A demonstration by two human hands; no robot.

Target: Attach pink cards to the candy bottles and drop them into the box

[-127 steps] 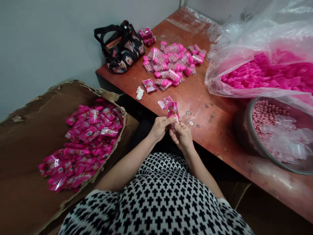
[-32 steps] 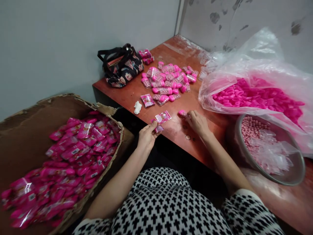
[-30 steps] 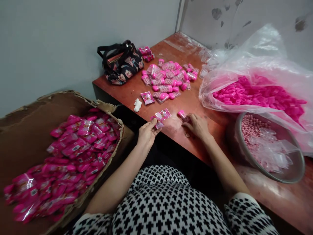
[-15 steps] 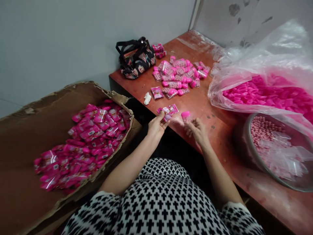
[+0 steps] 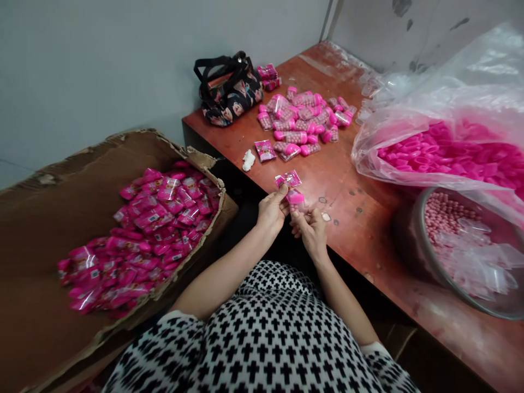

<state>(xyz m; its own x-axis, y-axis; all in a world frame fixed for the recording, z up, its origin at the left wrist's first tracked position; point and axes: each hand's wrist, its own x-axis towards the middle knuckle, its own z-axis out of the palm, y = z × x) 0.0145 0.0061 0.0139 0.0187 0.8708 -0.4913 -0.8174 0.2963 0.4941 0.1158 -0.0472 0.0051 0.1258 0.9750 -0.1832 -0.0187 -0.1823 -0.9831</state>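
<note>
Pointing its cap (image 5: 295,195) forward, the held bottle (image 5: 297,203) extends lengthwise front-to-back.

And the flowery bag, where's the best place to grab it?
Probably by the black handles, coming from above. They loop up over the top of the flowery bag, so they look easy to hook, while pink packets sit close beside it.

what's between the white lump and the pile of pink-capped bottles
In the head view, a single pink printed packet lies on the table between them.
</note>
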